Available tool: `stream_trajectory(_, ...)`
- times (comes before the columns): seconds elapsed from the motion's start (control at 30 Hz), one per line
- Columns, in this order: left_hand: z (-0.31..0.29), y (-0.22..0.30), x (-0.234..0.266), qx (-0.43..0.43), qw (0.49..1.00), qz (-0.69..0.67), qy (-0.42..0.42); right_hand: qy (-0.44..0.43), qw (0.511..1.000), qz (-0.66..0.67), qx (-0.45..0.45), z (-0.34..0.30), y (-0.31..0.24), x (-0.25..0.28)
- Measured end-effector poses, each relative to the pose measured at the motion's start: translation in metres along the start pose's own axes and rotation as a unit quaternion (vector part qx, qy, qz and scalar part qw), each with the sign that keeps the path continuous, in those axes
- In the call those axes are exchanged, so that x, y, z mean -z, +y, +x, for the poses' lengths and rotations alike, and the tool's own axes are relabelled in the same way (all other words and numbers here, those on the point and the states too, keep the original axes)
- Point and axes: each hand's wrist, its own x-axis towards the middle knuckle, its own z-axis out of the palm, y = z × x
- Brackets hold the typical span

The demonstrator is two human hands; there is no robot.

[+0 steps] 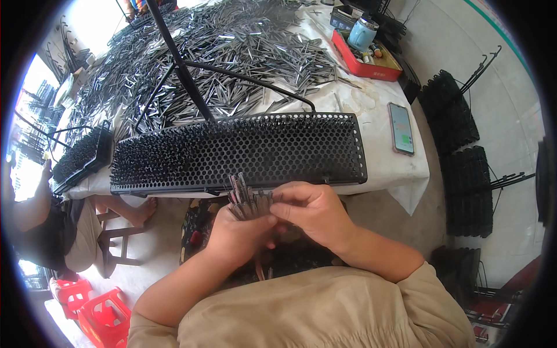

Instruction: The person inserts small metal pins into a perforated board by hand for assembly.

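A bundle of slim dark metal pieces (246, 200) stands upright in my left hand (231, 236), whose fingers wrap round it. My right hand (318, 216) is closed at the bundle's right side, thumb and forefinger pressed together; what lies between them is hidden. Just beyond both hands, a long black perforated rack (272, 148) rests at the table's near edge. Upright dark pieces crowd the holes in its left part and thin out toward the right, where bare holes show. A black rod frame rises from the rack's back.
A wide heap of loose slim pieces (232, 69) covers the white-clothed table (383, 174). To the right are a phone (401, 129) and a red tray (371, 71) holding a blue mug (363, 33). At left, a person sits beside another filled rack (84, 153); red stools (104, 316) stand behind.
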Motion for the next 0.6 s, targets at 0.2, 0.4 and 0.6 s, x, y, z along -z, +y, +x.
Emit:
stream_trajectory(0.2,0.000,-0.002,0.002,0.000,0.995,0.099,0.010,0.028,0.999,0.001,-0.036,-0.001,0.001,-0.004)
stream_trajectory(0.4,0.000,0.002,-0.006,0.010,0.995,0.083,0.052,0.076,0.995,0.057,0.041,0.005,0.020,-0.002)
stream_trajectory(0.6,0.001,-0.006,-0.004,0.020,0.997,0.049,0.059,0.081,0.988,-0.029,0.129,0.007,0.019,-0.008)
